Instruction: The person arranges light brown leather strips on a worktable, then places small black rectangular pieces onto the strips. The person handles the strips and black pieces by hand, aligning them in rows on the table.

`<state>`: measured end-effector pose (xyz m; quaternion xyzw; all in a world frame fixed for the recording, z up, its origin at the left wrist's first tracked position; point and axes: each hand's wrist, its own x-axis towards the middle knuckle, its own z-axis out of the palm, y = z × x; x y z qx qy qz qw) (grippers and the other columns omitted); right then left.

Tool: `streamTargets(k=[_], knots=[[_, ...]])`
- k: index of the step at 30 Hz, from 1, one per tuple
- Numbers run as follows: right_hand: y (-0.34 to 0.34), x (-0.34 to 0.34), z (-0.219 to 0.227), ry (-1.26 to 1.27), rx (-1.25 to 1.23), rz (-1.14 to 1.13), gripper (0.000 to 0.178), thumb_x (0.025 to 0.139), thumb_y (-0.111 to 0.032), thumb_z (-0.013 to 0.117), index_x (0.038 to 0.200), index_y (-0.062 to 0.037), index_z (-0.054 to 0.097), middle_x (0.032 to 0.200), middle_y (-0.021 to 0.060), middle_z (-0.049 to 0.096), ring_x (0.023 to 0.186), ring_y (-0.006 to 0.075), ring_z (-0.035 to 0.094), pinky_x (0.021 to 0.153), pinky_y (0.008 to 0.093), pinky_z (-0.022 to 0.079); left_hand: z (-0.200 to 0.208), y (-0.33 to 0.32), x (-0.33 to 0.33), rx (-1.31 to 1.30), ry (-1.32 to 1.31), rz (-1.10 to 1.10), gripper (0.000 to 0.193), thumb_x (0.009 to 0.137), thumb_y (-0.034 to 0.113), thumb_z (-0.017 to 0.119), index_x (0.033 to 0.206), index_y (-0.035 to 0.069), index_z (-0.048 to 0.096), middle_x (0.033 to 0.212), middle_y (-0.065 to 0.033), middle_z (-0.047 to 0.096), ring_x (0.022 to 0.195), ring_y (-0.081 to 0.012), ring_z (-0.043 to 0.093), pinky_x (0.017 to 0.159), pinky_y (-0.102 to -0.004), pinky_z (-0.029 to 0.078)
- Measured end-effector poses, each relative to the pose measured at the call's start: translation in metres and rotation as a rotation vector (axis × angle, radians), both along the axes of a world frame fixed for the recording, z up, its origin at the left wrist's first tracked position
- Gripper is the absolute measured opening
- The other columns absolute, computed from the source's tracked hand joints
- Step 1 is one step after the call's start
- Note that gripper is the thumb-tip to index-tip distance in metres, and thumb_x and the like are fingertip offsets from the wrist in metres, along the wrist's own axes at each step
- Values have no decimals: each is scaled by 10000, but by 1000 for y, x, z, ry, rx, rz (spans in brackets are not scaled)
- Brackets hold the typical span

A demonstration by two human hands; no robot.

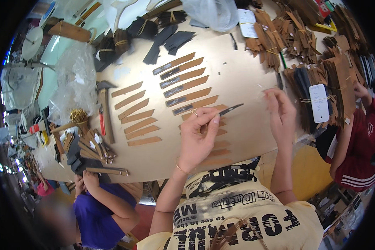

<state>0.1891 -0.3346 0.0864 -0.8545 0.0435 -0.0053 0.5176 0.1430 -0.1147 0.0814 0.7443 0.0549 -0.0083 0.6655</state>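
My left hand (198, 135) is closed in a pinch on a narrow dark strip (233, 109), which has a lighter patch and points to the right. To its right my right hand (281, 112) is raised, its fingers pinched together and slightly blurred. A tiny pale scrap (260, 86) shows by those fingertips; whether they grip it I cannot tell. Beyond my left hand lies a column of brown leather-like strips (196, 78), several with black pieces on their left ends. My left hand and forearm partly hide the nearer ones. A second column of plain brown strips (136, 113) lies further left.
A hammer (105, 110) and a red-handled tool (101, 121) lie left of the strips. Black pieces (177, 41), a plastic bag (214, 14) and banded brown bundles (271, 39) line the far side. Co-workers sit left, in purple (106, 214), and right, in red (358, 146).
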Motion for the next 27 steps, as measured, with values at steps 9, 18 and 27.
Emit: streamTargets(k=[9, 18, 27], knots=[[77, -38, 7, -495, -211, 419, 188, 890, -97, 697, 1068, -43, 671, 918, 83, 647, 761, 218, 622, 674, 332, 513, 10, 23, -35, 52, 82, 203, 220, 944, 34, 608, 1135, 18, 716, 1008, -69, 647, 718, -87, 547, 626, -219, 434], [88, -37, 13, -404, -528, 640, 203, 855, -63, 614, 1056, -41, 630, 996, 62, 651, 866, 204, 621, 764, 337, 444, -4, 5, -37, 545, -268, 204, 314, 843, -2, 669, 1153, 43, 699, 1063, -73, 645, 684, -191, 624, 575, -311, 483], [80, -29, 11, -389, -532, 672, 145, 877, -84, 636, 1015, -44, 626, 914, 61, 634, 794, 228, 599, 713, 355, 426, 3, 9, -34, 635, -248, 56, 293, 885, -23, 652, 1168, 38, 699, 1062, -98, 648, 671, -195, 613, 587, -287, 490]])
